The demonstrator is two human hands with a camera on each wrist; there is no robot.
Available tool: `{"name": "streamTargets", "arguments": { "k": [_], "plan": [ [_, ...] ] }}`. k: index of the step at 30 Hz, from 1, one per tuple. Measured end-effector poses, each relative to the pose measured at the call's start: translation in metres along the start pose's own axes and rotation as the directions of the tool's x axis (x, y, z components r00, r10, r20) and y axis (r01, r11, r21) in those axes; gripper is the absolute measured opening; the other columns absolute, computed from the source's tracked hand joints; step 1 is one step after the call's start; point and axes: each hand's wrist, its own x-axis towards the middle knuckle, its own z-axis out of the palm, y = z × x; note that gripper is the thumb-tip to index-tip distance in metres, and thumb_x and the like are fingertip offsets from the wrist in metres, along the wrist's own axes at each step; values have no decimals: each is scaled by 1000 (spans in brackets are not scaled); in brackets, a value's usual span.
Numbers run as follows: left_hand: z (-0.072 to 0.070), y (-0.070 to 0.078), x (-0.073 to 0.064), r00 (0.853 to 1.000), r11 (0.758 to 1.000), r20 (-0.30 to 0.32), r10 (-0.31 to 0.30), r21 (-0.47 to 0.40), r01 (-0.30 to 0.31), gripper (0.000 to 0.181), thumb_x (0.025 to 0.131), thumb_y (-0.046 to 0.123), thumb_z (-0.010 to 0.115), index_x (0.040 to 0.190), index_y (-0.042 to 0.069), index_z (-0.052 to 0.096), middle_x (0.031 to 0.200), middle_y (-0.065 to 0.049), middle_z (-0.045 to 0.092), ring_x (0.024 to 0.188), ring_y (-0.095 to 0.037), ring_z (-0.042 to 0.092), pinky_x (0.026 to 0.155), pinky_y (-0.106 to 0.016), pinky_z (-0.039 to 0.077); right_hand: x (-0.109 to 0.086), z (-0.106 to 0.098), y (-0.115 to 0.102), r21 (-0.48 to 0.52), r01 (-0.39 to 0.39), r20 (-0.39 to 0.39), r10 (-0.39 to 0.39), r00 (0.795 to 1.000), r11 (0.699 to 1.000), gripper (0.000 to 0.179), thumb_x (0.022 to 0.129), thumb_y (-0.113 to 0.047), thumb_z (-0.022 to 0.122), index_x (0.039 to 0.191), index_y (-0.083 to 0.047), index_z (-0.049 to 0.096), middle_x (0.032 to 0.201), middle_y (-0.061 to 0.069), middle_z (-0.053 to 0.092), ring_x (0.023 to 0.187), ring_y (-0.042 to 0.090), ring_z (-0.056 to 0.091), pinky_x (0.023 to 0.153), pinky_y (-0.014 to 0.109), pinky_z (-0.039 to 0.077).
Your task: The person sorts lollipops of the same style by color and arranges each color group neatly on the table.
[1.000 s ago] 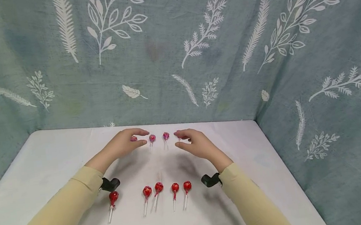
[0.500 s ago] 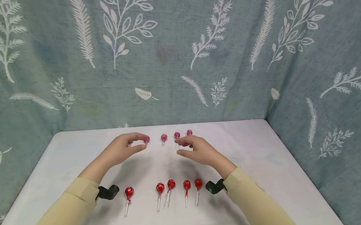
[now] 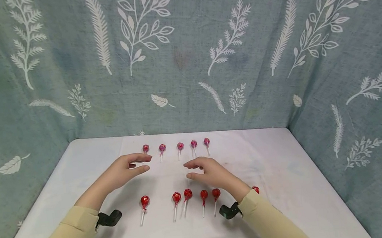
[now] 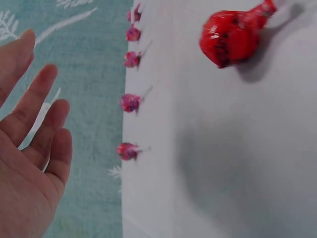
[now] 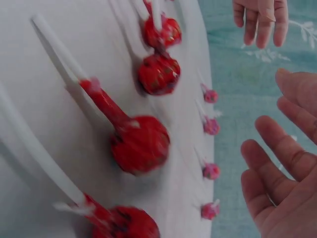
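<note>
My left hand [image 3: 121, 173] hovers over the table with relaxed, spread fingers and holds nothing. Its fingertips overlap the stick of a pink-wrapped lollipop [image 3: 146, 148] at the far row's left end in the head view. To the right, my right hand [image 3: 213, 172] is likewise empty, fingers loosely bent, between the two rows. Several more lollipops in pink and purple wrappers, such as a middle one [image 3: 180, 146], line the far edge. Nearer lie several red-wrapped lollipops, among them a leftmost one [image 3: 145, 200] and one [image 3: 216, 193] by the right wrist. Another red lollipop [image 3: 255, 189] is mostly hidden behind the right sleeve.
A white-covered table [image 3: 272, 153] bears both rows. Blue-green cloth [image 3: 189, 107] with white leaf prints hangs behind it and at both sides. Each wrist carries a small black camera, as on the left wrist [image 3: 109, 218].
Both hands have drawn back from the far row toward me, fingers still loose. The far lollipops they covered now show. The head view has shifted, and a red lollipop appears beyond the right sleeve.
</note>
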Motion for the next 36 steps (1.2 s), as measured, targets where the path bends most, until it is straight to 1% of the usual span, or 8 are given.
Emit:
{"name": "streamTargets", "arguments": {
  "k": [8,12,16,19,22,24,30,36],
  "plan": [
    [-4,-9,-23,999,1000,-26,-28,-6,28,44,89,48,71,127,28,65,126,3,65,123,-23,54,100,-47,43,-2,12,-5,-32,27,9,-27,1000,999,40,95,-42,65,131,-23,65,126,-11,62,118,8,55,99,39,45],
    [-4,-13,-33,999,999,-23,-40,-18,40,44,88,49,71,127,30,65,125,8,64,123,-23,54,100,-47,42,-3,18,-8,-25,37,23,-37,999,999,41,96,-40,66,131,-20,65,127,-7,63,119,12,56,100,40,45],
    [0,-18,-41,999,998,-14,-45,-34,44,43,88,50,71,126,31,65,126,7,64,122,-20,55,101,-47,42,-7,25,-12,-21,25,42,-24,999,999,41,95,-39,67,130,-17,66,126,-4,64,120,15,56,100,40,45],
    [5,-23,-45,999,998,-19,-41,-51,40,42,88,48,72,125,30,66,125,6,65,121,-19,55,101,-48,42,-8,31,-13,-71,32,49,-28,998,997,39,95,-38,67,127,-17,68,123,-8,64,119,12,56,99,36,45],
    [11,-28,-50,999,998,-15,-37,-61,36,43,89,45,72,127,25,66,123,7,66,122,-20,54,102,-49,40,-8,35,-14,-141,41,64,-33,997,989,36,95,-37,67,125,-18,69,120,-13,63,117,9,56,99,32,45],
    [15,-32,-53,999,997,-9,-44,-58,43,46,89,44,72,128,21,66,122,8,66,124,-22,53,102,-50,39,-6,38,-15,-173,52,79,-38,996,984,35,95,-35,67,125,-17,70,119,-10,65,115,9,57,98,31,45],
    [24,-41,-59,997,997,15,-72,-24,73,47,88,46,72,127,19,67,120,9,66,127,-27,50,105,-58,33,-1,47,-16,-189,72,105,-53,993,979,33,95,-33,69,123,-15,71,115,-5,68,105,9,60,89,27,48],
    [29,-39,-60,995,995,31,-93,-29,94,41,89,38,74,125,19,68,122,9,65,130,-29,47,106,-60,31,2,52,-21,-201,86,120,-62,991,976,33,94,-32,69,121,-13,72,111,-5,69,88,4,60,77,22,49]
  ]
}}
